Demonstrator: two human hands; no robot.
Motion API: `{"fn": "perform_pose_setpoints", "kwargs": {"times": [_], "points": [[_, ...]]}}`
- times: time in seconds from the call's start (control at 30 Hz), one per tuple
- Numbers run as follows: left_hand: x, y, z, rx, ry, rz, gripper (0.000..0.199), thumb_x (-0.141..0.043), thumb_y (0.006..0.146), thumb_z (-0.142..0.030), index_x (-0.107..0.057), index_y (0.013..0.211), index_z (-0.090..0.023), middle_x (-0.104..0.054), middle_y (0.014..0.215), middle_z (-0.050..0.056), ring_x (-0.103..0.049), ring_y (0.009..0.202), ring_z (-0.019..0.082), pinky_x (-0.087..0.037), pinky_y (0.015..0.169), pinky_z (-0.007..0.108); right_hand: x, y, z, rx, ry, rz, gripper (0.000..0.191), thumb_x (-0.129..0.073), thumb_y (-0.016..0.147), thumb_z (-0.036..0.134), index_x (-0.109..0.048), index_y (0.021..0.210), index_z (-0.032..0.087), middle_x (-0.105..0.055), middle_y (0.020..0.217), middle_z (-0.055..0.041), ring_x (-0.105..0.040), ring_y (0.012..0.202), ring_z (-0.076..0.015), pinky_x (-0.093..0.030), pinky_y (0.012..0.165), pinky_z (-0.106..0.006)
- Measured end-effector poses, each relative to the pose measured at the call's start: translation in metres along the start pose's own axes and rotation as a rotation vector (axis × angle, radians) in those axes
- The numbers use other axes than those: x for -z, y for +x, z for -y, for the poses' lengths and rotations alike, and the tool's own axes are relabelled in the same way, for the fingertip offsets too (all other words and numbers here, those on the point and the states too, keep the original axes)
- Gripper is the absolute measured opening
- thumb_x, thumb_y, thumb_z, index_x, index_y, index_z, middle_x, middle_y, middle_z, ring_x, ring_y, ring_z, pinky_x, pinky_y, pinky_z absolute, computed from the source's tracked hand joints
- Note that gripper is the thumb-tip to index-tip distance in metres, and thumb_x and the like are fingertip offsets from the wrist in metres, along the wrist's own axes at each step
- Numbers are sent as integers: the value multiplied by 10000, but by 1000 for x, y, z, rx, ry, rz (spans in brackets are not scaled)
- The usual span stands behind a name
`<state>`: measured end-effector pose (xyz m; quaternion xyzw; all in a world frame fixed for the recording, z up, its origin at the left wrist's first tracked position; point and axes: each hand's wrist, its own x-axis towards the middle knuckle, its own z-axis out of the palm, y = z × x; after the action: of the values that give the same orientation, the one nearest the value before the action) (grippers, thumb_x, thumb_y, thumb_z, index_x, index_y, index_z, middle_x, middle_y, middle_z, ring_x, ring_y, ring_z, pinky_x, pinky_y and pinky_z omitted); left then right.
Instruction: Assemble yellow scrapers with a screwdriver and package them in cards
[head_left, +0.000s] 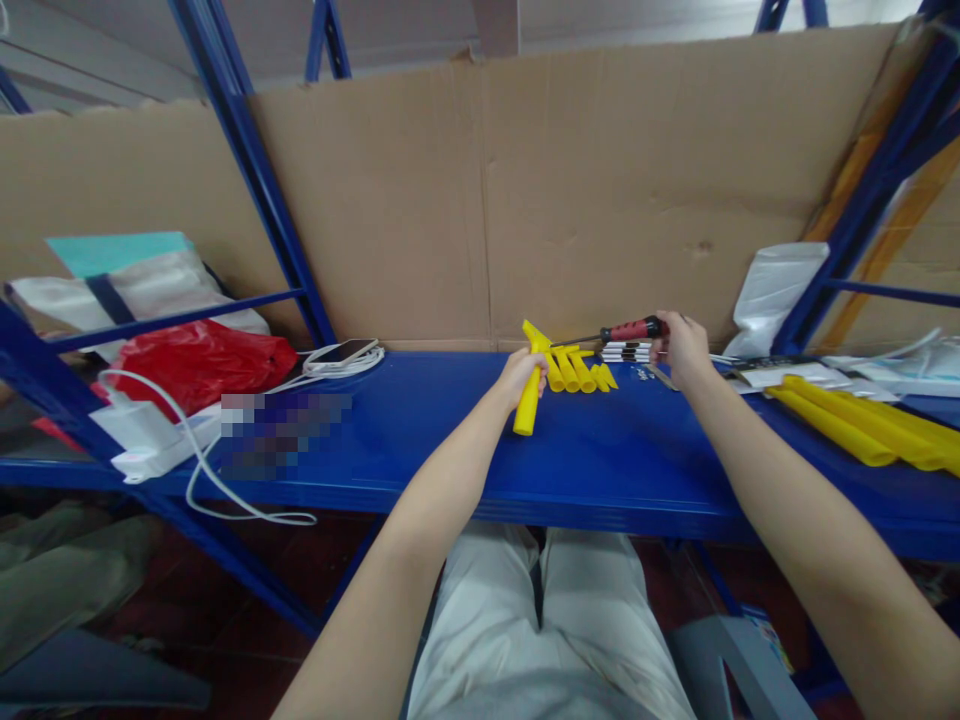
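My left hand (519,378) is wrapped round a yellow plastic handle (528,408), held upright with its flared end at the top. In my right hand (681,345) is the butt of a screwdriver (632,330) with a red and black grip. Its thin shaft runs level to the left and reaches the upper part of the yellow handle; whether the tip sits in a screw is too small to see. Several more yellow plastic pieces (576,372) lie just right of my left hand. Below the screwdriver are tiny metal screws (645,374) and some white-and-black strips (624,352).
Long yellow tubes (862,425) rest on the blue shelf (450,450) at the right. On the left are a red plastic bag (199,365), a phone (346,351), a white power strip (161,450) and looped cables. Cardboard (570,200) stands behind, between blue posts.
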<state>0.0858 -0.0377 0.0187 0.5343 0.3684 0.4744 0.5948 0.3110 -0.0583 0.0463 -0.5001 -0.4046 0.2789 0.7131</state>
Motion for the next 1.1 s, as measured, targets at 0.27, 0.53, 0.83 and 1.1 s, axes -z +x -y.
{"fn": "perform_pose_setpoints", "kwargs": {"times": [0.27,0.53,0.83,1.1], "points": [[1,2,2,-2,-7,10,201,-470,575,-75,-371,677,-217,-403,413,-76,-361,277,85,-274,336,187,-2,-4,2,31,-12,-24,254,-584,799,431,-446,747,225,-404,445,76,-382,332,-98,-290,326,-237],[3,4,3,0,-28,2,214,-503,579,-84,-382,697,-215,-413,428,-76,-352,298,74,-279,359,190,-4,-4,4,-17,22,-10,226,-579,805,388,-441,745,220,-412,440,73,-395,326,-104,-289,318,-235],[5,11,9,21,-41,16,226,-596,593,-99,-457,744,-194,-412,424,-71,-386,355,71,-321,411,200,3,9,-8,19,-24,-16,318,-621,766,471,-408,704,243,-295,394,95,-346,316,-105,-285,313,-248],[3,11,10,13,-32,81,219,-585,584,-95,-472,749,-184,-441,450,-60,-391,358,70,-325,409,204,9,16,-8,138,34,-177,285,-590,764,423,-390,670,243,-317,439,88,-360,337,-94,-277,312,-240]]}}
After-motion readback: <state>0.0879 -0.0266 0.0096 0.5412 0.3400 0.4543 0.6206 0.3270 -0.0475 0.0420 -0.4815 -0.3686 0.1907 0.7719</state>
